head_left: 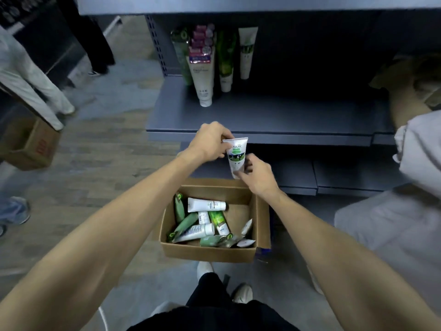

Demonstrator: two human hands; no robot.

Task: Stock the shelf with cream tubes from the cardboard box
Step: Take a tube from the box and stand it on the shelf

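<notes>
I have my left hand (pixel 210 142) pinching the top and my right hand (pixel 254 173) gripping the bottom of a white cream tube (pixel 236 156) above the cardboard box (pixel 260 211), probably cap-down, so next I stand it on the shelf (pixel 286 115) beside the tube row (pixel 214 65) at upper centre.

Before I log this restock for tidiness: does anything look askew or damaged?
Nothing damaged. Tubes in the cardboard box lie jumbled; those on the shelf stand cap-down. Both hands hold a white tube.

I see both my forearms bare with no sleeves, watch or rings down to the left hand (pixel 210 142) and right hand (pixel 256 174), black trousers (pixel 214 314) below, and pale sneakers (pixel 242 293).
</notes>
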